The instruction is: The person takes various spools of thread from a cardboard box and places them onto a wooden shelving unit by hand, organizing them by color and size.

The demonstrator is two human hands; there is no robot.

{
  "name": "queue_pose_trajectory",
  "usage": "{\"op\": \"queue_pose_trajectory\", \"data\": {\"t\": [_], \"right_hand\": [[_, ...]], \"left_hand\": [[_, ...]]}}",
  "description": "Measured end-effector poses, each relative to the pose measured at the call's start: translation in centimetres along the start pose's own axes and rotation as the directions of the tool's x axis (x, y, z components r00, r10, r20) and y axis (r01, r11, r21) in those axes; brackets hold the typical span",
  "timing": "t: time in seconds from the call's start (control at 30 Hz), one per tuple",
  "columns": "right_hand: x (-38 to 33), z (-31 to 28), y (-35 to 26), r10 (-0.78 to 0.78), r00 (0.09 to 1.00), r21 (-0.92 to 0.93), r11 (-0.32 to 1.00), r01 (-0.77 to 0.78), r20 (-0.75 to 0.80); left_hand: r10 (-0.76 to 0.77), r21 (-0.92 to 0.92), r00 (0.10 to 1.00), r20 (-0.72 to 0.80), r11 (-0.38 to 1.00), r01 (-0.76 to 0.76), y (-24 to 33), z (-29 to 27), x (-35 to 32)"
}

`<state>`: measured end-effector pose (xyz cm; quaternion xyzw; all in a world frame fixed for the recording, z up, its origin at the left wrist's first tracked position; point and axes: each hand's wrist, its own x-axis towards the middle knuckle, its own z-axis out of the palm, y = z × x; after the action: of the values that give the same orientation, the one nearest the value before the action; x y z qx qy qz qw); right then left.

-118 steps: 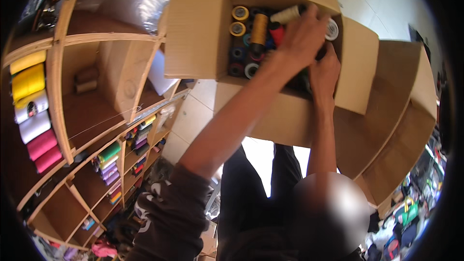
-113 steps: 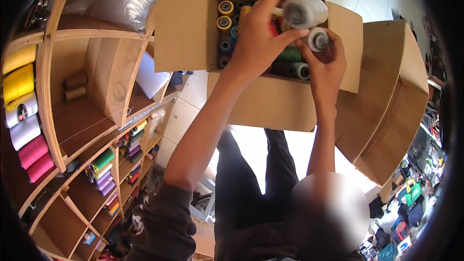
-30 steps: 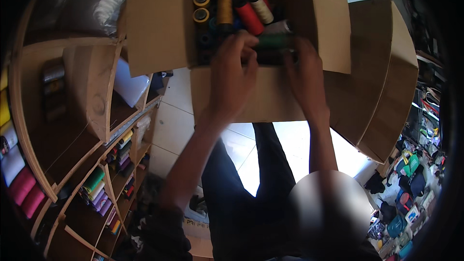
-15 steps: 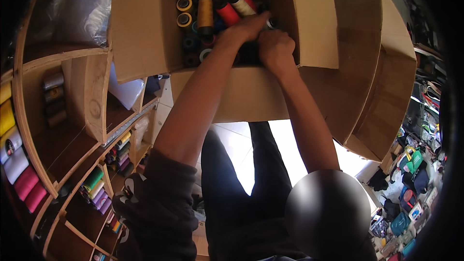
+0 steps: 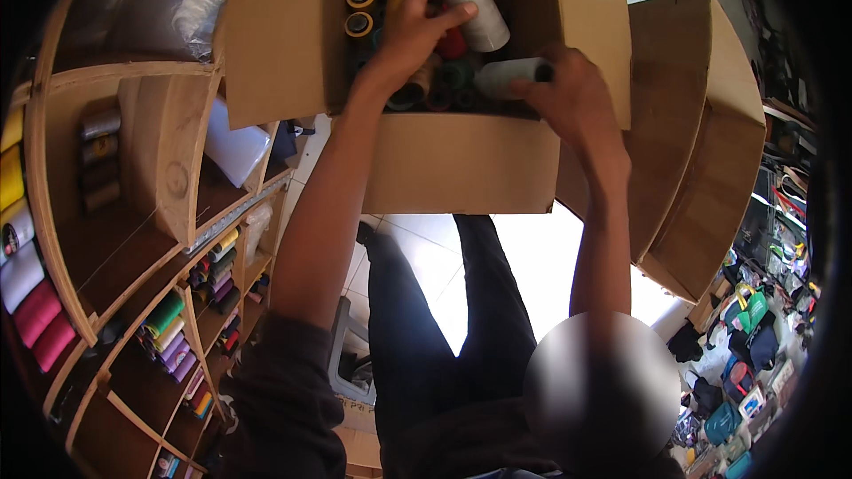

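Left hand [image 5: 410, 31] up inside the open cardboard box [image 5: 461, 164], fingers wrapped round a grey thread cone [image 5: 475, 4]. Cone sitting at about 2 o'clock from the palm, long axis slanted, one end toward 11 o'clock and the other toward 5, lifted clear above the packed spools [image 5: 359, 11] below. Thumb across its lower side, grip closed on it.

Over to the right hand [image 5: 572, 93], clasped on a second pale cone [image 5: 510, 75] just inside the box's right wall. That one lying nearly flat, long axis running 9 to 3 o'clock, free end pointing left to 9 o'clock, toward the left hand's wrist. Hand covering its right end, so which end is the tip cannot be told.

Two cones close together, not touching, grey one higher, at roughly 11 o'clock from the pale one. Left hand deeper into the box, right hand at the rim.
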<state>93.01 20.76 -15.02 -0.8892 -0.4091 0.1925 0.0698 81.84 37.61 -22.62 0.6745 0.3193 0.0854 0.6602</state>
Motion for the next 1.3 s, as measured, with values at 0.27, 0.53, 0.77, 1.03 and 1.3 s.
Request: {"op": "queue_pose_trajectory", "data": {"t": [0.27, 0.53, 0.77, 1.03, 1.3], "right_hand": [[-1.2, 0.2, 2.0, 0.123, 0.975, 0.911, 0.393, 0.122, -0.184], [-2.8, 1.7, -8.3, -0.155, 0.986, 0.984, 0.156, 0.083, -0.059], [-5.2, 5.7, -21.7, -0.434, 0.878, 0.937, 0.175, 0.302, -0.202], [0.4, 16.7, -37.4, -0.481, 0.571, 0.621, 0.067, 0.781, -0.665], [6.4, 22.8, -44.3, -0.505, 0.533, 0.619, -0.005, 0.785, -0.679]], "left_hand": [[0.105, -0.656, 0.994, -0.038, 0.747, -0.104, 0.8, -2.4, -6.3], [0.156, -0.606, 0.970, -0.189, 0.758, -0.240, 1.7, -3.8, -13.7], [0.111, -0.370, 0.804, -0.584, 0.845, -0.385, -1.0, -9.9, -22.8], [0.283, 0.163, 0.242, -0.928, 0.893, -0.419, -7.5, -23.2, -22.6], [0.371, 0.367, 0.056, -0.927, 0.927, -0.074, -13.0, -33.3, -18.3]]}}
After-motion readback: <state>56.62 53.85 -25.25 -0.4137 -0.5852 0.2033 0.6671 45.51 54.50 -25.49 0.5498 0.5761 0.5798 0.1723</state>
